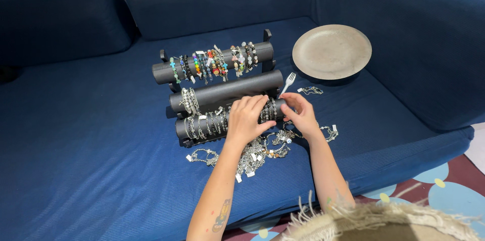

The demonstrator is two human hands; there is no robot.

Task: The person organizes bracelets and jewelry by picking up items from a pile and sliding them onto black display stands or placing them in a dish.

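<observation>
A big blue sofa [76,135] carries everything, and its seat has lots of bare room on the left side, all the way to the front edge. The right side is more crowded. A round grey plate [332,51] lies near the back right corner of the seat, and a white plastic fork [288,82] lies between the plate and a black bracelet stand [220,92] in the middle. One loose bracelet [310,90] lies just past the fork. The stand has three fat black rolls, one behind the other. The back roll [214,64] wears many bright bead bracelets. The middle roll [227,92] has only a few silver ones at its left end. The front roll [202,126] is packed with silver bracelets. A pile of silver bracelets [255,152] with small white tags lies on the seat just in front of the stand, towards the front edge. The left hand [246,118] curls over the front roll, fingers bent around the bracelets there. The right hand [299,114] pinches something small at the right end of that roll; what it holds is too small to tell.
</observation>
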